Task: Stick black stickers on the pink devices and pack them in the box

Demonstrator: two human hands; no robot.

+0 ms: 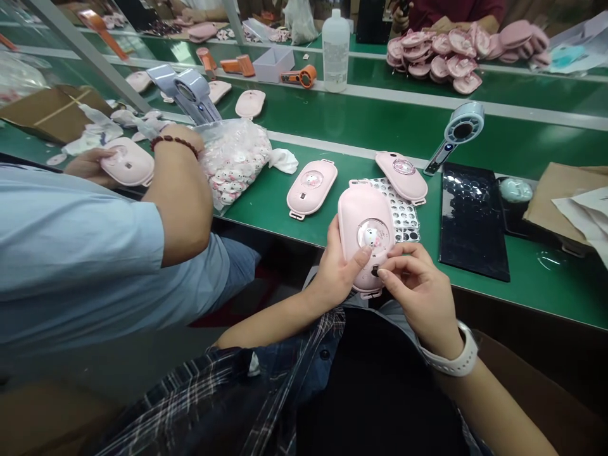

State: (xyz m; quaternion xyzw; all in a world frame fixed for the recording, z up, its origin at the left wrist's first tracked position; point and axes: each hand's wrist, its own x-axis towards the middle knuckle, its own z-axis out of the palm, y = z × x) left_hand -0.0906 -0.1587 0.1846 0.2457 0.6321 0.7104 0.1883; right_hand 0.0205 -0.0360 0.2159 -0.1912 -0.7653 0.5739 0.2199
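My left hand (336, 269) grips a pink plastic casing (363, 221) from its left side, thumb resting on the round cartoon-cat badge on its face. My right hand (418, 288) pinches a small dark part at the casing's lower edge. The casing is held just off the near edge of the green bench (332, 120). Behind it lies a sheet of small round stickers (403, 212). Two more pink casings (311, 187) (401, 176) lie flat on the bench beyond.
A co-worker in a light blue shirt (71, 253) on my left holds another pink casing (127, 163) beside a clear bag of badges (235, 161). A black tray (472, 218), a grey handheld device (456, 136), a plastic bottle (335, 50) and a heap of pink casings (441, 54) sit farther out.
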